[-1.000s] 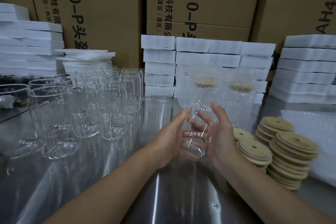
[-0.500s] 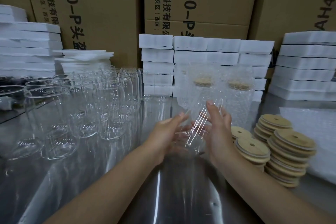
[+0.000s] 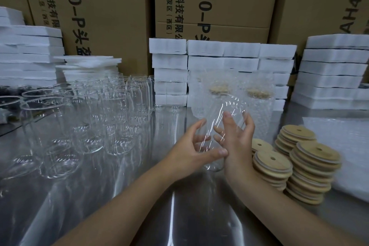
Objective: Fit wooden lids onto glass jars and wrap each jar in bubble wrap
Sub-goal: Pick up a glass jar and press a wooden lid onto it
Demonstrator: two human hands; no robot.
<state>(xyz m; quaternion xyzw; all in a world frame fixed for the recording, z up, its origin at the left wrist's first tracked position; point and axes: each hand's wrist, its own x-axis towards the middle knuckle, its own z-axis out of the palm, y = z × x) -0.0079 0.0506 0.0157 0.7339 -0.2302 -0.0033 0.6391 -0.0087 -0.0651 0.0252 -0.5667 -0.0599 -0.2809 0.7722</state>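
While two bubble-wrapped, lidded jars [image 3: 259, 106] stand finished behind, my left hand [image 3: 191, 150] and right hand [image 3: 237, 142] curl around a lidless clear glass jar [image 3: 211, 126]; many bare glass jars [image 3: 117, 122] wait.

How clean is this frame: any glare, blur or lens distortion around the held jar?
Head view: glare streaks run down the held jar, blurring its outline between left hand and right hand; the steel table mirrors the empty jars; wide-angle bending tilts the cartons.
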